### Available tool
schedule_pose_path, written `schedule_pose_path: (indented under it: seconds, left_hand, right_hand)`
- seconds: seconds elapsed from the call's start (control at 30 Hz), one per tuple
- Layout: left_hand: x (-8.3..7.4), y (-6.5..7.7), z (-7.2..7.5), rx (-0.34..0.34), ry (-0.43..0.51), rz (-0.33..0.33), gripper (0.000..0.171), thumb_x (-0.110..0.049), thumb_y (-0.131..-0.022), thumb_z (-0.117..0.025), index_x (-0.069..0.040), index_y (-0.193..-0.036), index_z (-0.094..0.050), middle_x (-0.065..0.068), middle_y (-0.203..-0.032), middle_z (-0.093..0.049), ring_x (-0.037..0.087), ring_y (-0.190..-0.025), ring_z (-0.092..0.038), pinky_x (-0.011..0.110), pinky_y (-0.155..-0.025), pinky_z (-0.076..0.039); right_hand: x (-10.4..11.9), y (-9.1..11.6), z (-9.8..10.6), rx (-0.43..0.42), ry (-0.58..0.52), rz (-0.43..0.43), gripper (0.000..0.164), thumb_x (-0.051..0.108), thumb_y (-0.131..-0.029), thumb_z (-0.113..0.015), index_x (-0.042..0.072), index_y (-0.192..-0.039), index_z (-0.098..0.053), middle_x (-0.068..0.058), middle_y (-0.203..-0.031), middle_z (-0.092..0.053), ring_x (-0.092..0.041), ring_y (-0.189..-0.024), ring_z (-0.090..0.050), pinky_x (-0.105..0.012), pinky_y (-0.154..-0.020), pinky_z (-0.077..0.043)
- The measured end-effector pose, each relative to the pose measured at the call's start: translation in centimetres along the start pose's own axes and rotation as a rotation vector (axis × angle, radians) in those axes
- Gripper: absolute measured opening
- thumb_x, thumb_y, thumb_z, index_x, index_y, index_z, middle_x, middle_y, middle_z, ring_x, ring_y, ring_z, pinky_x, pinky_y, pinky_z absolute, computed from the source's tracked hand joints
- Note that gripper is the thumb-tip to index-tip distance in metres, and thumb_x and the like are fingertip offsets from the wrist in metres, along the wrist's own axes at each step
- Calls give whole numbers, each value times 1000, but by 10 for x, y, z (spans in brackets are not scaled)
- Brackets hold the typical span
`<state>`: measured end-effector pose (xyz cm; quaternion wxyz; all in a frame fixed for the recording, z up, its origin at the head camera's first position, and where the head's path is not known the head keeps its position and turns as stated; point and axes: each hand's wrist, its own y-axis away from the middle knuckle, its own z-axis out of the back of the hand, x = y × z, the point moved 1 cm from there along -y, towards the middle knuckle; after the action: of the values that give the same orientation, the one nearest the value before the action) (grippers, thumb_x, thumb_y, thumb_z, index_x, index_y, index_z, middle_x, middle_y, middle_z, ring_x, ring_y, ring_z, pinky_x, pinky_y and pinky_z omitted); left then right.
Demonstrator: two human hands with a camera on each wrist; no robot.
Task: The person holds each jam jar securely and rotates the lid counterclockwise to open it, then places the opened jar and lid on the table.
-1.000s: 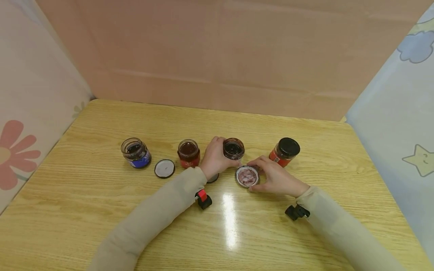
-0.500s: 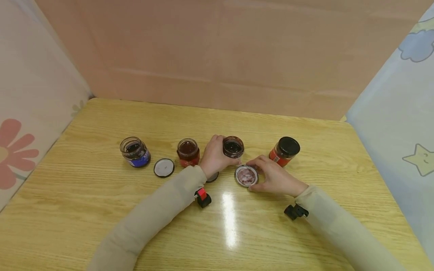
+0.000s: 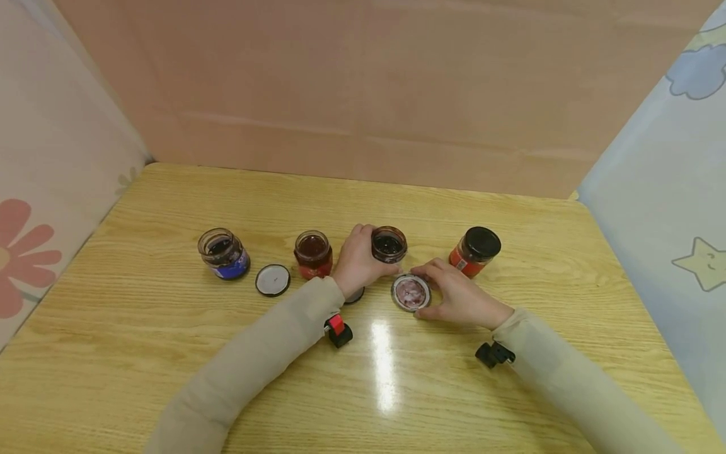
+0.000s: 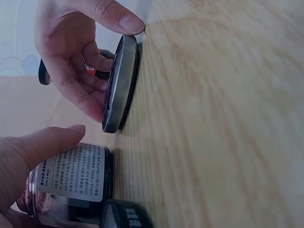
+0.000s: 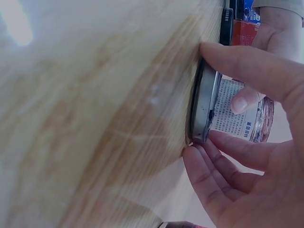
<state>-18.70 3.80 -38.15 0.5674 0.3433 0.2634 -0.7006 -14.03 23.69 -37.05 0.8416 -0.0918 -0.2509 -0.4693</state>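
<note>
My left hand (image 3: pixel 360 261) is wrapped round an open glass jar (image 3: pixel 389 244) of dark jam, standing upright in the middle of the row. In the left wrist view the jar's printed white label (image 4: pixel 78 173) shows beside my thumb. My right hand (image 3: pixel 462 296) holds a jar lid (image 3: pixel 411 293) by its rim, thumb on the near side and fingers on the far side. That lid lies inner side up on the table, just in front of the jar, its inside smeared with jam. In the right wrist view the lid (image 5: pixel 204 102) sits between thumb and fingertips.
Left along the wooden table (image 3: pixel 283 391) stand an open red-labelled jar (image 3: pixel 314 255) and an open blue-labelled jar (image 3: pixel 225 254). One loose lid (image 3: pixel 273 280) lies between them; another lid (image 3: pixel 355 295) is partly under my left wrist. A black-capped jar (image 3: pixel 476 251) stands at right.
Both hands keep their places on the jar and the lid. The whole head view shifts only slightly; nothing is taken up or let go.
</note>
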Motion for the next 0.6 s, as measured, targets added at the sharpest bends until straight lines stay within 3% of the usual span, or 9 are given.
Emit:
schedule_pose_path:
  seconds: [0.6]
  left_hand:
    - [-3, 2, -1, 15, 1, 21, 80, -28, -71, -85, 1, -132, -44, 16, -123, -50, 31, -115, -52, 42, -100, -44]
  right_hand:
    - [-1, 4, -1, -13, 15, 35, 71, 19, -72, -84, -3, -131, -52, -13, -118, -56, -28, -108, -56, -50, -95, -45]
